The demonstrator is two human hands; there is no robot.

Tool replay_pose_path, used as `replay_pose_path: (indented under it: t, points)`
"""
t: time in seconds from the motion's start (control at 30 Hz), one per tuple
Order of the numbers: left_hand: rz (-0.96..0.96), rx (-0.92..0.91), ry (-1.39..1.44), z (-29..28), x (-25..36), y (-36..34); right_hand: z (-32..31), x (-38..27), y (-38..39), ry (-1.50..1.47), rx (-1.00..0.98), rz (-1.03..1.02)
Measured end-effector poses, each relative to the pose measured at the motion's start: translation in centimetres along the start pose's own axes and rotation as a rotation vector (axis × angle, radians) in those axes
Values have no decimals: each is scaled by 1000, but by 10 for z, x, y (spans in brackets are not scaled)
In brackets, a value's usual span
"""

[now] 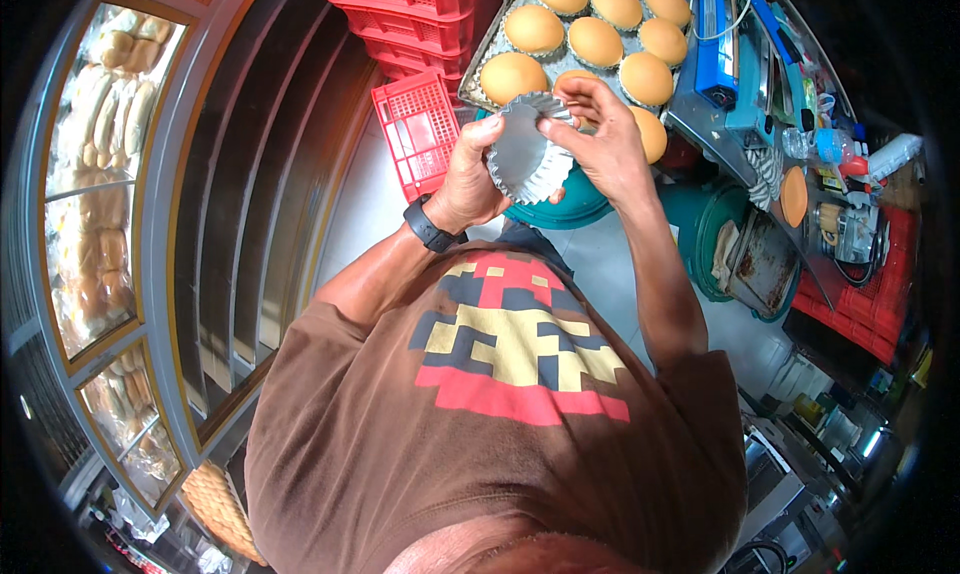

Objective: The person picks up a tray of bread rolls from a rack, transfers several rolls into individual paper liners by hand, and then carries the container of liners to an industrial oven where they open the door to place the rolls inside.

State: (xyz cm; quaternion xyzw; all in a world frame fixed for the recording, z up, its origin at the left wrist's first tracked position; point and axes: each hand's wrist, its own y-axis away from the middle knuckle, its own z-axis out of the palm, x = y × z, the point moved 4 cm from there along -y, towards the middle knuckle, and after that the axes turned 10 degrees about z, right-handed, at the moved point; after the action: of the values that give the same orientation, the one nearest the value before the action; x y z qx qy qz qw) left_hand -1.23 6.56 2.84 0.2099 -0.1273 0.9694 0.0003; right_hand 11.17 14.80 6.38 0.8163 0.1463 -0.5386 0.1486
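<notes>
Fluted cup: the round, silver, crinkle-sided cup (522,156) is sitting up between both hands, in front of the chest, its mouth tipping towards the wearer; whether others are nesting behind it, I can't tell.
Left hand: the left hand (468,181) is grasping the cup's left side, thumb pressing near the rim, a black watch (430,226) circling the wrist.
Right hand: the right hand (608,142) is pinching the cup's right edge, thumb on the rim, fingers curling behind.
Buns: just beyond, round golden-brown buns (594,42) are filling a worn metal tray (483,62).
Underneath: a round green plastic lid (562,215) is showing below the hands.
Crates: red plastic lattice crates (408,19) are stacking up left of the tray.
Counter: over right, a grey counter (704,124) is carrying a bright blue device (714,39).
Cabinet: far left, bagged pale bread (100,124) is lining glass panes.
</notes>
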Motion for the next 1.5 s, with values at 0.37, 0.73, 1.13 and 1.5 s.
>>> replay_pose_path:
  t: [0.37,0.73,1.13,1.5]
  points:
    - [-255,178,294,3,-2,-5,-4,-15,6,58,-39,-60]
    - [-386,123,229,7,-9,-14,-12,-50,-4,462,-29,-305]
    - [-474,63,245,9,-12,-17,-25,-56,2,444,-102,-99]
    - [-436,-51,318,10,-11,-19,-31,-27,5,225,-20,-151]
